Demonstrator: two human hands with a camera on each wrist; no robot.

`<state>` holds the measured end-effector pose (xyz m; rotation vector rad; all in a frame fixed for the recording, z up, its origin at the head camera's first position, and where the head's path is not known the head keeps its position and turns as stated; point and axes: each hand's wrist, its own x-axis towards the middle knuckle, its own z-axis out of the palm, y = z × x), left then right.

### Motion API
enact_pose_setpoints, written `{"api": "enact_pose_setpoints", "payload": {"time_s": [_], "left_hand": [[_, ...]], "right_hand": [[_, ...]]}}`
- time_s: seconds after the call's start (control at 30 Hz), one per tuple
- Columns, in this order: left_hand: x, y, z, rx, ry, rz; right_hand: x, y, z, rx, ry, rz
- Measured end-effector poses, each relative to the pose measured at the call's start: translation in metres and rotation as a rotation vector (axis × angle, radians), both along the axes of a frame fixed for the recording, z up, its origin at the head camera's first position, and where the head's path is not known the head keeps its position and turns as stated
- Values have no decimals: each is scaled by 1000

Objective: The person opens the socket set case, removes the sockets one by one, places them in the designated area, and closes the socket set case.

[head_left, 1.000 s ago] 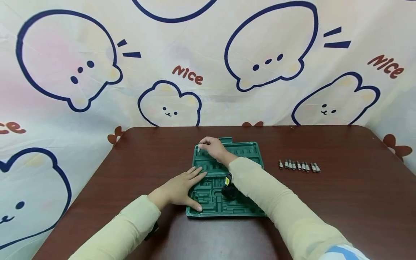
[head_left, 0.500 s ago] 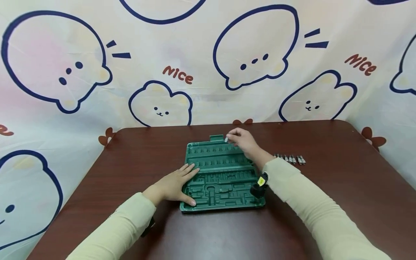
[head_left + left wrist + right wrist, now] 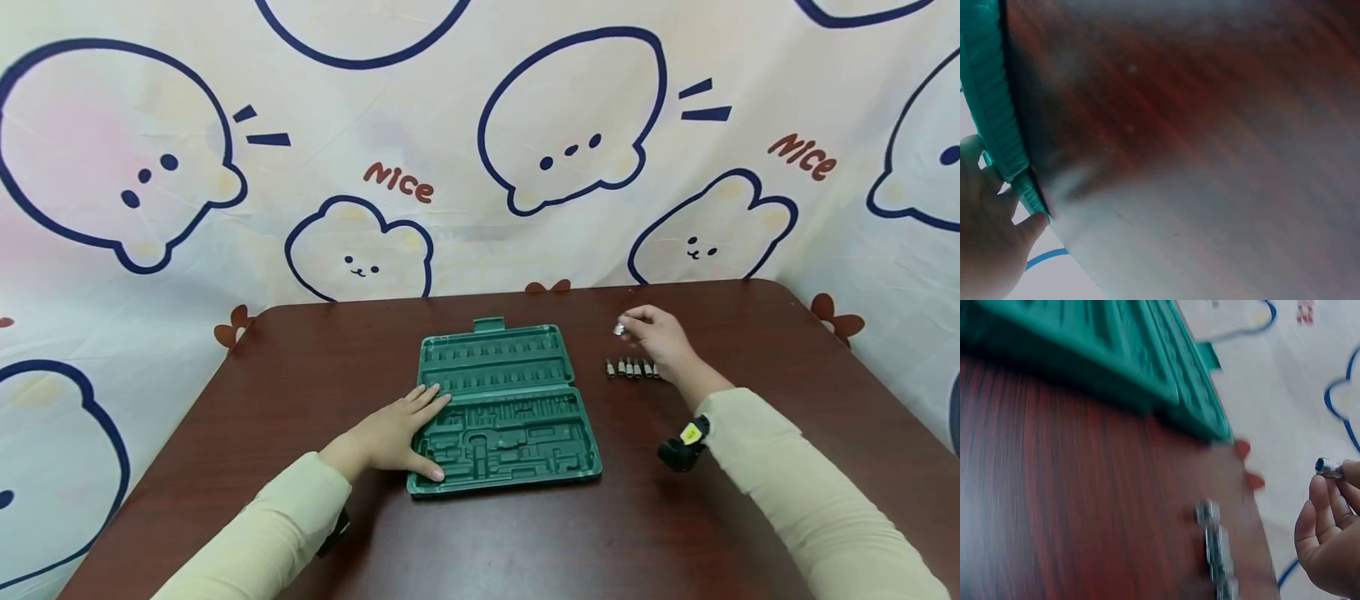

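Note:
My right hand (image 3: 663, 343) pinches a small silver socket (image 3: 619, 328) between thumb and fingertips, above the table to the right of the case. In the right wrist view the socket (image 3: 1327, 467) shows its hollow end. Below and beside this hand, a row of similar metal sockets (image 3: 630, 368) stands on the table, partly hidden behind the hand. My left hand (image 3: 386, 433) rests with spread fingers on the left edge of an unfolded green plastic tool case (image 3: 517, 446). Its moulded slots appear bare.
The case lies flat on a dark reddish-brown table (image 3: 510, 542), with a latch tab (image 3: 489, 324) on its far edge. Behind the table hangs a pale cloth (image 3: 465, 242) printed with cartoon outlines. A black wrist camera (image 3: 682, 446) sits on the right forearm.
My right hand has carried the socket from the case's far left corner rightward, off the case and over to the socket row. My left hand has stayed on the case.

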<state>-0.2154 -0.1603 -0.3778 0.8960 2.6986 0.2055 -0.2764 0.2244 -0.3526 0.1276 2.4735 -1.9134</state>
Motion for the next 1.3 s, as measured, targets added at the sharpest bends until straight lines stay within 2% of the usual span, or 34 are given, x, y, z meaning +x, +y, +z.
{"api": "enact_pose_setpoints", "payload": {"time_s": [0.17, 0.37, 0.53, 0.67, 0.87, 1.0, 1.3], "left_hand": [[0, 1, 1, -11, -11, 3], [0, 1, 3, 4, -20, 10], [0, 2, 5, 3, -36, 20], [0, 3, 6, 3, -42, 28], [-1, 3, 5, -4, -43, 20], [0, 2, 5, 1, -52, 27], [0, 2, 5, 7, -52, 24]], "right_hand": [[10, 41, -10, 106, -23, -27], [19, 74, -17, 240, -28, -62], [24, 92, -22, 366, -56, -23], [25, 99, -28, 434, -74, 36], [27, 102, -33, 468, -107, 66], [22, 100, -32, 474, -125, 81], [12, 96, -30, 588, -144, 107]]}}
